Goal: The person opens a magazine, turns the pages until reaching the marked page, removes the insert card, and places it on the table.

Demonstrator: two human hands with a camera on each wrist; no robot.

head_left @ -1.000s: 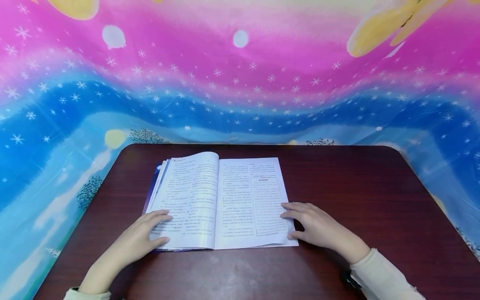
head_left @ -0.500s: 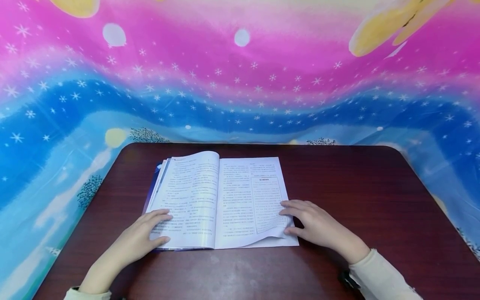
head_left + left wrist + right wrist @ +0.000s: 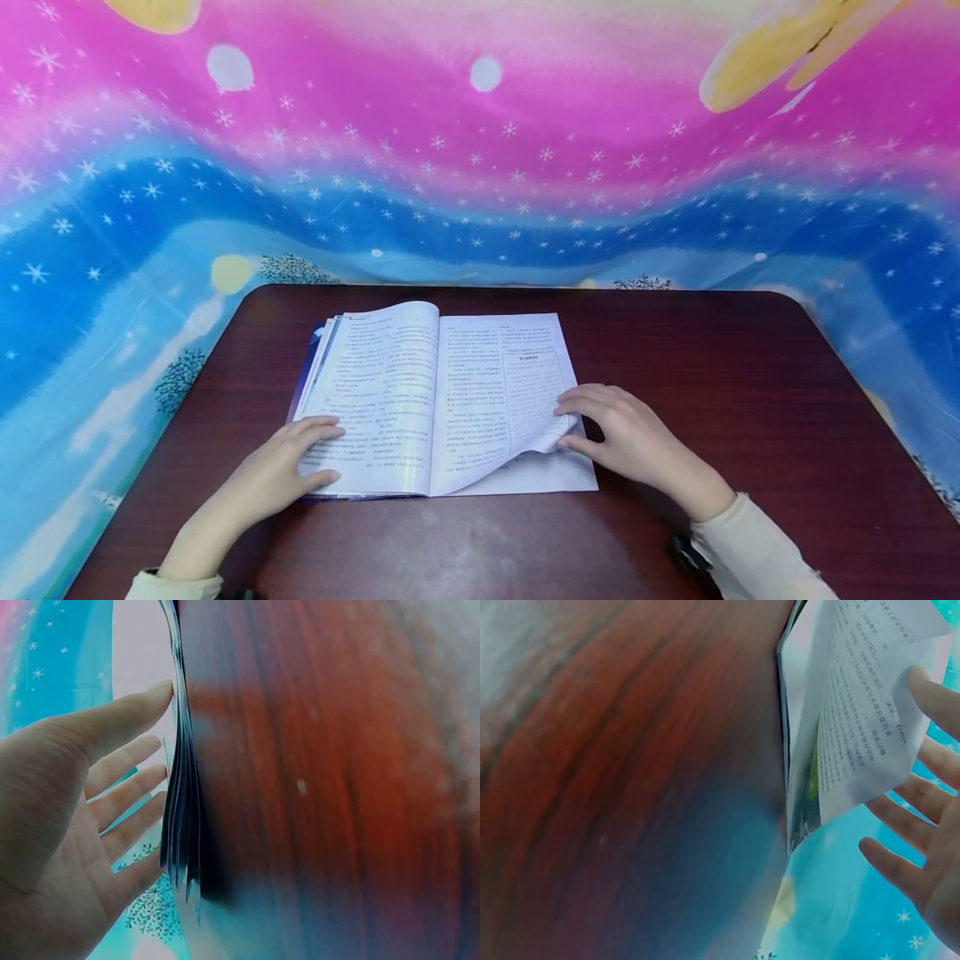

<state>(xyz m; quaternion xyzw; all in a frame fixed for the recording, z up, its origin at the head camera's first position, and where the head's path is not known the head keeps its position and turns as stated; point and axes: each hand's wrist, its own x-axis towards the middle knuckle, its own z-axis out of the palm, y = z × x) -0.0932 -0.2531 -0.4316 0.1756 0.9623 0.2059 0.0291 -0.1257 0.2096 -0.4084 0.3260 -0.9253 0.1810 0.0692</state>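
An open magazine [image 3: 472,400] with printed text lies on the dark brown table. My left hand [image 3: 270,471] rests on the lower left of its left page, fingers and thumb extended. In the left wrist view the thumb [image 3: 124,720] reaches over the edge of the stacked pages [image 3: 184,825]. At the right side my right hand [image 3: 633,437] pinches the outer edge of a right-hand page [image 3: 542,433] between thumb and fingers. That page's lower corner is lifted and curled, baring the sheet beneath [image 3: 547,477]. The right wrist view shows the raised page [image 3: 862,712] against the thumb.
The brown table [image 3: 720,358] reaches to a rounded far edge. Behind and around it hangs a pink and blue cloth [image 3: 420,175] printed with snowflakes. A dark band [image 3: 686,552] shows by the right sleeve.
The lower right corner of the page has risen and curled further up and leftward. My right hand has moved slightly up and left with it, while the left hand has stayed in place.
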